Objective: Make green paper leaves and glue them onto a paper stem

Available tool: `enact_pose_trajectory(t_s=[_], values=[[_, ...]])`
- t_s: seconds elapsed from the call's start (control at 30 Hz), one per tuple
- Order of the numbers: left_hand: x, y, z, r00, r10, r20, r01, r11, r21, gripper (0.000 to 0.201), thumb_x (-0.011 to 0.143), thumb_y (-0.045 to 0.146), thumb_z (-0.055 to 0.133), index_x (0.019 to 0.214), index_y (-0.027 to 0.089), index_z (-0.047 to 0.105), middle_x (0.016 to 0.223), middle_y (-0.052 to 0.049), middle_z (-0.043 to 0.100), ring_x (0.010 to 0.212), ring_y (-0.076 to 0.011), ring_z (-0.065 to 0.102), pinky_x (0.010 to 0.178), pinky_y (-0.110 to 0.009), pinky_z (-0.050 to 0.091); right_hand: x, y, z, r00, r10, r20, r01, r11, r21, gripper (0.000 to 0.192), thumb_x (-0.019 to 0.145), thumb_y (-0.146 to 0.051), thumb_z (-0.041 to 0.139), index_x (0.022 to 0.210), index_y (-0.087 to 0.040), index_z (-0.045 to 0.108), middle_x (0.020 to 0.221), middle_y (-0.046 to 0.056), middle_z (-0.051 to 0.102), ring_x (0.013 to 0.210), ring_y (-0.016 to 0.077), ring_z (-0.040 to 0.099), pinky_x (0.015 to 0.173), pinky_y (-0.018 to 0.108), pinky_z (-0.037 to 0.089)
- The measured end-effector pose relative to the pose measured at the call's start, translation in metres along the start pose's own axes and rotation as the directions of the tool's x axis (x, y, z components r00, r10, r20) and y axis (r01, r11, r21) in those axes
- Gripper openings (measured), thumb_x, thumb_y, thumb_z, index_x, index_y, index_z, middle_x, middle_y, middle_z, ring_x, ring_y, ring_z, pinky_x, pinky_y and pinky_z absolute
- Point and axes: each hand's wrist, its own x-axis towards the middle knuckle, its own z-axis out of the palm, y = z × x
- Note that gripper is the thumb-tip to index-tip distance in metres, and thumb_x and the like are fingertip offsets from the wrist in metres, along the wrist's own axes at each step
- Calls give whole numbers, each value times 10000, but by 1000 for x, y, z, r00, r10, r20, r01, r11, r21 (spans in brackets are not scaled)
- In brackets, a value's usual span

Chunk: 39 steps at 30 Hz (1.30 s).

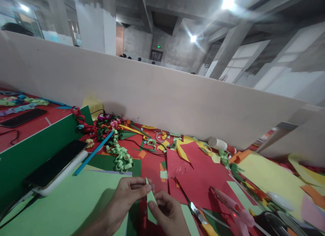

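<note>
- Green paper, a pale narrow strip (pixel 151 199), is pinched between both hands low in the middle of the view, just above the red table (pixel 149 165).
- Left hand (pixel 129 190) comes in from the lower left, its thumb and fingertips closed on the strip's pointed top end; that point sticks up just past the fingertips.
- Right hand (pixel 166 210) sits just below and to the right, thumb pressed flat on the strip's middle, the fingers curled behind it. How firmly they bear on the back I can't tell.
- Long axis of the strip runs near upright with a slight lean, top toward the left hand, lower end dropping past the right thumb toward the bottom edge.
- So the two grips stack along the strip: left on the tip, right on the body, hands nearly touching each other.
- Underneath the left forearm lies a big light green sheet (pixel 63 205), flat on the table.
- Left of that, a dark phone (pixel 57 165) rests on a green divider board (pixel 33 151).
- Beyond the hands, a pale green paper chain (pixel 121 156) curls across the table, with a blue stick (pixel 93 152) slanting beside it.
- To the right of the right hand, a utility knife (pixel 201 217) lies near, and pink-handled scissors (pixel 233 205) lie further right, both untouched.
- Red sheets (pixel 200 171) and a yellow sheet (pixel 269 177) spread out behind, scraps all over.
</note>
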Motion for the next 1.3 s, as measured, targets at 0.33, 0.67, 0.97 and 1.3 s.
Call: enact_pose_trajectory(t_s=[0.33, 0.67, 0.97, 1.3], values=[[9, 13, -14, 960, 117, 255, -198, 926, 322, 149, 747, 283, 835, 841, 168, 816, 800, -59, 822, 781, -224, 746, 710, -266, 549, -6, -13, -17, 969, -242, -56, 190, 866, -462, 393, 942, -545, 598, 828, -190, 720, 681, -4, 617, 609, 144, 493, 565, 242, 368], [0, 7, -10, 968, 143, 208, -243, 752, 613, 112, 802, 273, 741, 807, 197, 824, 799, -33, 793, 795, -233, 702, 723, -259, 524, -16, -31, -32, 942, -329, 62, 277, 663, -696, 194, 976, -313, 571, 865, -228, 706, 809, 41, 719, 733, 194, 657, 667, 257, 459], [4, -24, 2, 956, 91, 280, -164, 955, 248, 359, 697, 402, 906, 960, 177, 806, 762, -34, 770, 719, -203, 689, 660, -247, 520, -40, -21, -28, 894, -437, -101, 288, 731, -618, 178, 962, -318, 620, 825, -227, 689, 719, 1, 649, 621, 147, 561, 571, 221, 414], [0, -25, 9, 939, 149, 311, -233, 939, 254, 353, 757, 508, 864, 727, 165, 787, 651, -22, 722, 638, -169, 651, 643, -237, 515, -48, -5, -10, 786, -525, -325, 293, 781, -552, 168, 955, -384, 633, 987, -224, 672, 748, 13, 680, 630, 159, 607, 594, 227, 503]])
